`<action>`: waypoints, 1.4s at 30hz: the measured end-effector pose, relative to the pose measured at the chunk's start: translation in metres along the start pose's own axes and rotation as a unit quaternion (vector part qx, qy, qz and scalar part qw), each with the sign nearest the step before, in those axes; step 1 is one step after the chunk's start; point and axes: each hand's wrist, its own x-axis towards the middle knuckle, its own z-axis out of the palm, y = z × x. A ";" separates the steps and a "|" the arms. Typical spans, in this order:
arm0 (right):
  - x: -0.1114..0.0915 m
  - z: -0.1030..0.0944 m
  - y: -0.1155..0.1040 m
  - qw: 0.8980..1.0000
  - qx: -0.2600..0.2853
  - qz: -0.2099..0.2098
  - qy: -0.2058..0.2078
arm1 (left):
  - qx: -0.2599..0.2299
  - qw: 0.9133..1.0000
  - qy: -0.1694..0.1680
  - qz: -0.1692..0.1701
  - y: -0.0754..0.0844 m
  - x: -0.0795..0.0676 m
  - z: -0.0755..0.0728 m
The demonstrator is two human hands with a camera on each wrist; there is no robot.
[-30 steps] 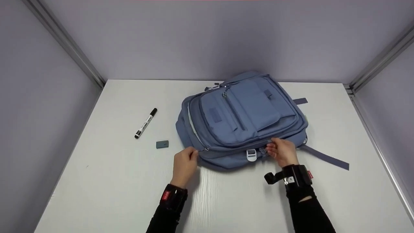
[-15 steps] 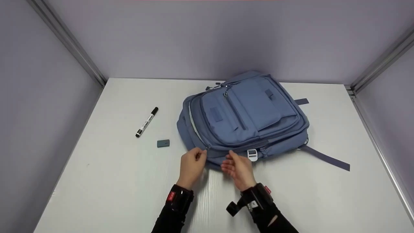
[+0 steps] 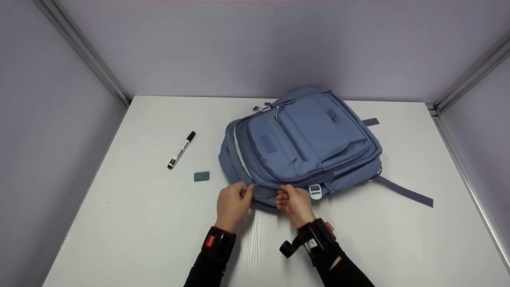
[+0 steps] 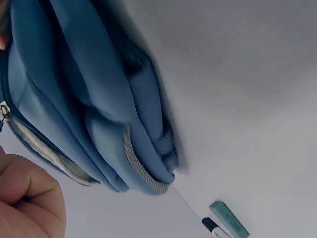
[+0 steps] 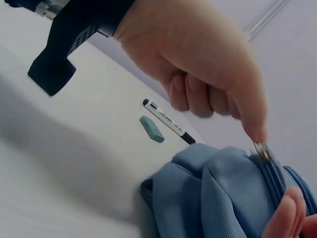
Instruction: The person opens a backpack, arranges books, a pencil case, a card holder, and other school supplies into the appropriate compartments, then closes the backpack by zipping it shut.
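On a white tabletop [image 3: 131, 231], right of centre and toward the back, a blue backpack [image 3: 330, 119] lies flat, front pockets up. Grey-lilac wall panels [image 3: 223, 48] close the back and both sides; a metal corner profile [image 3: 85, 52] runs up the left rear corner, with another opposite. A black-capped marker pen [image 3: 181, 150] and a teal rectangular block [image 3: 201, 176] lie left of the backpack, near each other and apart.

Compared with one second ago, the right hand [image 3: 295, 204] has moved from beyond the white strap buckle [image 3: 315, 192] to its near-left side, close to the left hand [image 3: 232, 204]. The marker pen and block hold position.

Left hand: finger and thumb pinch the metal zipper pull [image 5: 260, 148], remaining fingers folded toward the palm. Right hand: thumb and forefinger pinch the backpack's edge along the zipper, other fingers curled.

Backpack fabric is smooth and matte, softly creased, with rounded corners; a grey ribbed trim [image 4: 137, 166] curves along one side. Pale lining [image 4: 47, 152] shows through the parted zipper. A flat webbing strap [image 3: 406, 192] extends right across the tabletop. The block has straight edges.
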 end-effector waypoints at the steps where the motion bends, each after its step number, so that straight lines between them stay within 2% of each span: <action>1: -0.001 -0.005 -0.001 1.000 -0.008 0.000 -0.001 | 0.002 1.000 0.002 0.002 -0.001 0.001 -0.003; 10: -0.006 -0.050 -0.017 0.998 -0.062 0.007 -0.006 | 0.007 1.000 0.019 0.009 -0.008 0.004 -0.017; 15: -0.006 -0.080 -0.032 0.996 -0.093 0.008 -0.005 | 0.007 1.000 0.019 0.021 -0.012 0.005 -0.018; 21: 0.003 -0.116 -0.057 0.995 -0.101 0.011 -0.003 | -0.004 1.000 0.015 0.012 -0.016 0.004 -0.017; 26: 0.012 -0.131 -0.070 0.993 -0.117 -0.002 0.025 | -0.013 0.999 0.013 0.030 -0.014 0.001 -0.011; 30: 0.004 -0.125 -0.062 0.989 -0.126 -0.035 0.065 | -0.009 1.000 -0.002 0.024 -0.013 -0.001 -0.009; 34: -0.019 -0.102 -0.041 0.991 -0.084 -0.057 0.086 | -0.009 1.000 -0.012 0.009 -0.013 -0.002 -0.010; 38: -0.046 -0.067 -0.019 0.999 -0.001 -0.038 0.035 | -0.013 1.000 -0.010 0.012 -0.012 -0.002 -0.010; 42: -0.058 -0.033 -0.003 0.997 0.060 0.000 -0.040 | -0.015 1.000 -0.009 0.024 -0.010 -0.002 -0.009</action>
